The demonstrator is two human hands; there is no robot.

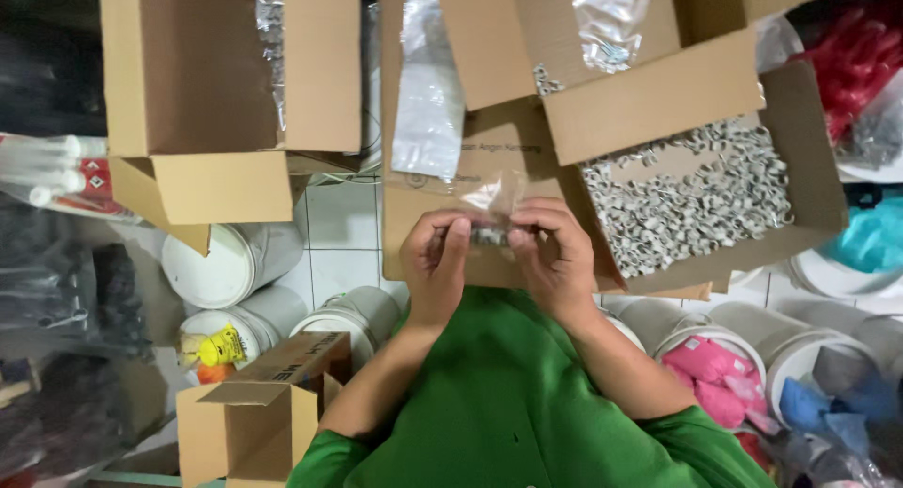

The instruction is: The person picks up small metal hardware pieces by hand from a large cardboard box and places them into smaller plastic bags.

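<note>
item: small clear plastic bag (491, 206), part filled with little grey ring-shaped pieces. i am holding it up at the centre of the view, between both hands, over the flap of a cardboard box.

left hand (435, 262): i am pinching the bag's lower left edge, thumb and fingertips closed onto the plastic, the other fingers curled in.

right hand (555, 258): i am gripping the bag's lower right edge the same way, fingers bent and pressed shut on the plastic. the two hands are sitting just beside each other, the dark cluster of pieces showing between them.

around them:
- open cardboard box (800, 159) at 2 o'clock, its floor covered with loose grey ring pieces (696, 196).
- a second cardboard box (226, 65) at 10 o'clock, a flap hanging down at its lower edge.
- a strip of clear plastic bags (428, 93) at 12 o'clock, lying over the box flap.
- a crumpled clear plastic bag (611, 13) at 1 o'clock.
- white buckets (230, 262) at 8 o'clock, standing on a white tiled floor (340, 215).
- a small cardboard box (254, 403) at 7 o'clock.
- a bucket of pink packets (707, 370) at 4 o'clock.
- white tubes (47, 173) at 9 o'clock.

i am wearing green sleeves (508, 403), which are filling the 6 o'clock part of the view.
</note>
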